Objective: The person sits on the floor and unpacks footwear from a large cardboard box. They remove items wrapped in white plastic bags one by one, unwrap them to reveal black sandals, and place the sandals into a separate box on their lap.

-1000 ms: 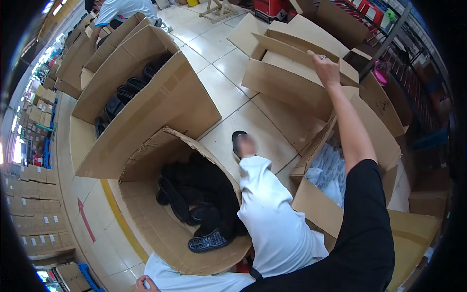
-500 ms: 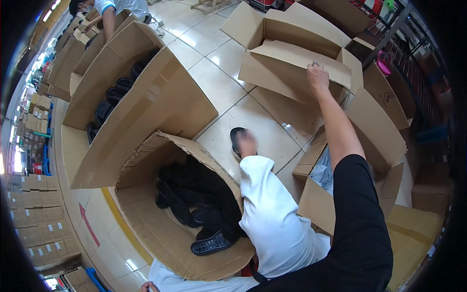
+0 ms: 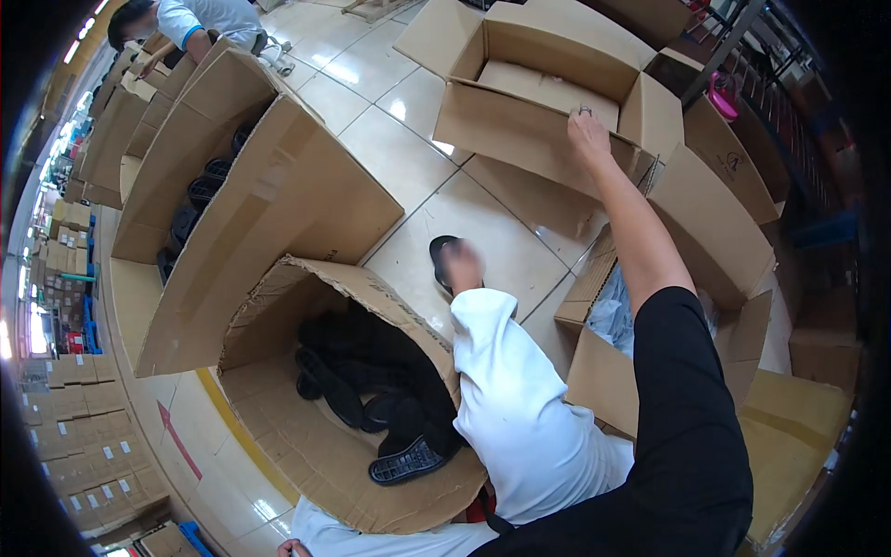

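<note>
At the upper right, my right hand [image 3: 589, 141] is closed on the near edge of an open cardboard box [image 3: 529, 137], its arm stretched out straight. The inside of that box shows only bare cardboard, as far as I can see. My left hand [image 3: 293, 550] barely enters at the bottom edge, and most of its fingers are out of sight. Close by it, a large cardboard box [image 3: 278, 436] lies tipped with its mouth toward me, against my white-trousered leg. Black shoe soles [image 3: 408, 461] are heaped inside it.
A tall open carton [image 3: 278, 200] with black soles stands at left. Behind it a person [image 3: 209, 26] bends over more cartons. At right sits a box holding clear plastic bags [image 3: 611, 311]. My sandalled foot [image 3: 457, 264] rests on the tiled floor [image 3: 408, 153].
My right hand has moved slightly up and left with the box's edge. More of that box's inside shows now. The whole view has shifted a little, and the other person has moved.
</note>
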Demonstrator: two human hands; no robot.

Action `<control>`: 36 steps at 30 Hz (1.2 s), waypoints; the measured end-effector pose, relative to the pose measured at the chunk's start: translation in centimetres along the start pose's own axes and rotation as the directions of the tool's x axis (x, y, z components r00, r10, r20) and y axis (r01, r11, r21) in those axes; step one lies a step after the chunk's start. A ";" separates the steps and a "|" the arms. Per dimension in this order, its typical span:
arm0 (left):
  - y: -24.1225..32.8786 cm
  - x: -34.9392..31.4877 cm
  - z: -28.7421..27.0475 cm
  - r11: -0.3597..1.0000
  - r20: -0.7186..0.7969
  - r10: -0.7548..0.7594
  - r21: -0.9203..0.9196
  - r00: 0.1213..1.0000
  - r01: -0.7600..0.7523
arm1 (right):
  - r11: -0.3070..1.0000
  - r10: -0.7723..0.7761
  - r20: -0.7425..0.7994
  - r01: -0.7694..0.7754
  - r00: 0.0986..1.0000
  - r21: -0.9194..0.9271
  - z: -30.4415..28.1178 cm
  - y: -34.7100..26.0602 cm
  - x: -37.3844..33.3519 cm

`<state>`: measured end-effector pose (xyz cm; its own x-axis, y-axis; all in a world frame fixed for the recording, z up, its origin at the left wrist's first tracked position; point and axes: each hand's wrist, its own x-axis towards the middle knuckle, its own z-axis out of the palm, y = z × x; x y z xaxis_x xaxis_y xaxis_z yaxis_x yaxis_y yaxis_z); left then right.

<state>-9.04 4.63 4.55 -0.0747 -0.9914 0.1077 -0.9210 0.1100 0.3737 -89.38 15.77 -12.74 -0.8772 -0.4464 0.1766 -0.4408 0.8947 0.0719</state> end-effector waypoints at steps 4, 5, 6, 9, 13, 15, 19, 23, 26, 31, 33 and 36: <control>1.5 -0.1 0.2 0.998 0.004 -0.057 -0.019 0.998 0.057 | 0.998 0.053 0.281 -0.063 0.958 0.028 0.3 -0.1 -0.3; 1.4 -0.1 0.2 0.998 0.001 -0.054 -0.016 0.999 0.054 | 0.995 0.048 0.403 -0.077 0.914 0.057 0.0 -0.5 -0.2; 1.3 -0.2 0.1 0.999 -0.001 -0.051 -0.013 0.999 0.051 | 0.994 -0.012 0.356 -0.027 0.934 0.104 -0.1 -0.9 -1.1; 0.6 -0.4 -0.4 1.000 0.022 0.003 -0.004 1.000 -0.003 | 0.996 -0.045 0.095 0.052 0.994 -0.072 -0.5 -1.1 -1.2; 1.1 -0.4 -0.6 1.000 0.028 -0.021 -0.020 0.999 0.021 | 0.984 0.142 0.572 -0.054 0.808 -0.169 0.4 -0.4 -1.3; 1.4 0.2 -0.2 1.000 0.040 -0.019 -0.011 0.999 0.020 | 0.989 0.102 0.535 -0.145 0.839 0.038 2.5 0.8 0.1; 1.9 -0.1 -0.2 0.999 0.057 -0.034 0.018 0.998 0.033 | 0.978 0.014 0.562 -0.129 0.827 0.165 2.9 -0.5 -0.1; 0.2 -0.1 0.0 0.999 0.039 -0.038 -0.013 0.999 0.039 | 0.952 0.090 0.507 -0.223 0.858 0.208 2.3 -1.2 0.2; -0.9 0.1 0.0 0.999 0.013 -0.036 0.020 0.999 0.036 | 0.955 0.175 0.489 -0.268 0.855 0.127 2.6 -1.8 0.6; -1.5 0.5 0.3 0.999 0.034 -0.037 0.027 0.999 0.036 | 0.953 0.298 0.281 -0.300 0.912 -0.037 3.8 -2.8 1.7; -1.9 0.4 0.2 0.997 0.025 -0.077 0.019 0.997 0.077 | 0.955 0.255 0.412 -0.296 0.875 0.037 3.8 -3.3 1.9; -0.1 0.4 0.4 0.988 0.028 -0.157 0.008 0.987 0.157 | 0.929 0.294 0.404 -0.358 0.866 0.092 3.8 -3.5 1.7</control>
<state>-9.16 4.24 4.15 0.0603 -0.9980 0.0214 -0.9245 -0.0477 0.3782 -90.01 11.83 -16.42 -0.9664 -0.1297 -0.2221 -0.1129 0.9898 -0.0869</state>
